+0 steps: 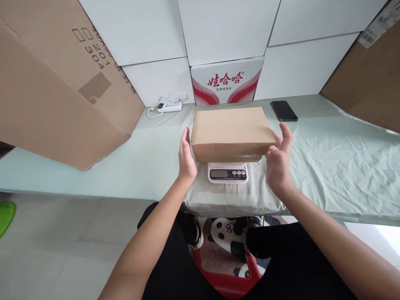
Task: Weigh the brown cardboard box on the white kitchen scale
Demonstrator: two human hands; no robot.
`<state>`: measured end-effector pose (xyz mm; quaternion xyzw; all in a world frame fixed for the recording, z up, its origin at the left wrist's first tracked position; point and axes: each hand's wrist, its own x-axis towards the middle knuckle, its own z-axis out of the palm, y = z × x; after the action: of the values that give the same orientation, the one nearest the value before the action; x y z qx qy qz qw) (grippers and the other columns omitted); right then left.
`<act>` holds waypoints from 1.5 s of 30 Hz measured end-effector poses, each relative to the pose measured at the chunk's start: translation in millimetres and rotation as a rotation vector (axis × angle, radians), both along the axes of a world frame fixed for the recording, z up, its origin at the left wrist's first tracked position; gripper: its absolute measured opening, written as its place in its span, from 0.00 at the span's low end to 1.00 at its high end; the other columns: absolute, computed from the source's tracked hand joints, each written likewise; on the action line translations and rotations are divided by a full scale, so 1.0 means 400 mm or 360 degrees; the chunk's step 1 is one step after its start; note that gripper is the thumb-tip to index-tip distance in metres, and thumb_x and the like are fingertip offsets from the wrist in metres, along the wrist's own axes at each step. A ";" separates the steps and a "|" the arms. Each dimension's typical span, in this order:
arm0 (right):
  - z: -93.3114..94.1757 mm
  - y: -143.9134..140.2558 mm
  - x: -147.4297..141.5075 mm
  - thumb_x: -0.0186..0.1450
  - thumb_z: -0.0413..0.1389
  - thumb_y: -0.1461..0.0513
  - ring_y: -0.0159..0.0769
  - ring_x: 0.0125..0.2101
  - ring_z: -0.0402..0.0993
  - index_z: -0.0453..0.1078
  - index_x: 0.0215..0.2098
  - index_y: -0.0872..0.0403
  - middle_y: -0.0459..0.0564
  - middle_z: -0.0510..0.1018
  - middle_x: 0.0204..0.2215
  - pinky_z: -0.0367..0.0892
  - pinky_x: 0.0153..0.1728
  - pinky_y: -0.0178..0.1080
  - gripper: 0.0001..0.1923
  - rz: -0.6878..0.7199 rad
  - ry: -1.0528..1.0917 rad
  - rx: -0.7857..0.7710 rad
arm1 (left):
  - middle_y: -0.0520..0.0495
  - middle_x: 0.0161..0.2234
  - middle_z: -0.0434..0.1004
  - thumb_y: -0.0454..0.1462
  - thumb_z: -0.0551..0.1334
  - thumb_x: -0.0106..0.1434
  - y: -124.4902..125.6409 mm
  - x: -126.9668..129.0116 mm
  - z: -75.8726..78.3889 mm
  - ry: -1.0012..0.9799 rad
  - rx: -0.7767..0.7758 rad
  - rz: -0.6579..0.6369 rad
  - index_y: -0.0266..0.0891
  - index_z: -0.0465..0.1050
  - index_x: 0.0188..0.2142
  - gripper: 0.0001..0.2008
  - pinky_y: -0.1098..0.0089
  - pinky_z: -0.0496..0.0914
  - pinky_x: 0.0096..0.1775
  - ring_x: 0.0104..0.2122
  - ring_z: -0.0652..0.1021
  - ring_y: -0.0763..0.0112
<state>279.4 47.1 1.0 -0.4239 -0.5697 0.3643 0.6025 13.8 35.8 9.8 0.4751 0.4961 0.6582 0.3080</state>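
Observation:
A closed brown cardboard box [233, 127] lies on a small white kitchen scale [228, 174], whose dark display and buttons stick out in front. The box hides the scale's top. My left hand [186, 157] is upright beside the box's left side, fingers straight and palm facing it; whether it touches the cardboard I cannot tell. At the right front corner is my right hand [279, 156], fingers apart, some of them at the box's edge and partly hidden by it.
A smartphone [284, 111] and a white power strip with cable [170, 106] lie on the green tablecloth [150, 162]. Large cartons [62, 91] flank both sides. A red-and-white printed carton [227, 81] and white boxes [231, 29] line the back.

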 end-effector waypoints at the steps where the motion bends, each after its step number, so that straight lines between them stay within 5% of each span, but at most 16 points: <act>1: 0.007 0.004 0.006 0.69 0.57 0.43 0.59 0.83 0.54 0.49 0.77 0.24 0.45 0.61 0.79 0.57 0.80 0.77 0.41 -0.0027 0.0027 -0.0019 | 0.48 0.83 0.59 0.72 0.45 0.74 0.005 -0.010 0.003 -0.0005 -0.0018 0.0038 0.53 0.66 0.77 0.45 0.58 0.56 0.81 0.84 0.57 0.56; 5: 0.026 0.020 0.029 0.67 0.58 0.44 0.56 0.85 0.47 0.53 0.77 0.27 0.45 0.61 0.80 0.54 0.82 0.73 0.41 -0.0108 0.0124 -0.0102 | 0.47 0.84 0.56 0.72 0.40 0.74 0.025 -0.051 0.019 -0.0088 -0.0085 0.0134 0.51 0.64 0.78 0.48 0.57 0.55 0.81 0.84 0.55 0.56; 12: 0.011 0.033 0.038 0.70 0.55 0.41 0.57 0.83 0.55 0.53 0.80 0.28 0.46 0.65 0.79 0.61 0.79 0.73 0.42 -0.0059 0.0049 -0.0131 | 0.43 0.82 0.62 0.68 0.39 0.76 0.025 -0.028 0.028 -0.0361 -0.0272 0.0032 0.47 0.68 0.76 0.46 0.54 0.59 0.80 0.82 0.62 0.54; 16: 0.002 0.025 0.008 0.71 0.55 0.45 0.55 0.80 0.62 0.57 0.78 0.30 0.42 0.67 0.79 0.56 0.81 0.74 0.37 -0.0020 0.0155 -0.0222 | 0.41 0.79 0.67 0.70 0.46 0.74 0.010 0.015 0.022 -0.0357 -0.0139 -0.0089 0.45 0.73 0.73 0.46 0.53 0.63 0.78 0.81 0.64 0.49; 21: 0.002 0.011 -0.027 0.73 0.54 0.43 0.56 0.79 0.64 0.61 0.77 0.34 0.44 0.77 0.71 0.65 0.80 0.66 0.35 -0.0013 0.0194 -0.0236 | 0.45 0.75 0.75 0.71 0.51 0.73 0.001 0.038 0.015 -0.0276 -0.0007 -0.0207 0.49 0.78 0.68 0.42 0.56 0.65 0.78 0.81 0.65 0.50; 30: 0.045 0.016 -0.054 0.73 0.55 0.43 0.53 0.81 0.61 0.64 0.74 0.37 0.43 0.73 0.75 0.52 0.85 0.65 0.34 -0.0005 0.0406 -0.0225 | 0.44 0.74 0.77 0.70 0.51 0.74 0.018 0.044 0.028 -0.0295 -0.0008 -0.0197 0.49 0.79 0.67 0.40 0.54 0.67 0.76 0.80 0.66 0.49; 38: 0.062 0.218 -0.036 0.69 0.53 0.33 0.56 0.84 0.51 0.53 0.79 0.26 0.37 0.63 0.81 0.57 0.82 0.67 0.43 0.0027 0.0128 0.0116 | 0.46 0.71 0.80 0.70 0.50 0.74 0.190 0.032 0.104 -0.0224 0.0187 -0.0240 0.50 0.80 0.66 0.40 0.57 0.69 0.75 0.79 0.69 0.51; 45: 0.015 0.396 -0.053 0.69 0.47 0.29 0.49 0.84 0.52 0.55 0.77 0.26 0.35 0.60 0.82 0.53 0.83 0.62 0.42 0.0039 0.0031 0.0100 | 0.41 0.68 0.82 0.66 0.47 0.77 0.327 0.010 0.046 -0.0329 -0.0014 -0.0179 0.45 0.77 0.68 0.40 0.54 0.70 0.74 0.76 0.73 0.49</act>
<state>258.0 205.6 6.8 -0.3941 -0.5802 0.3578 0.6165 17.8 166.6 28.1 0.4302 0.4373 0.6832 0.3961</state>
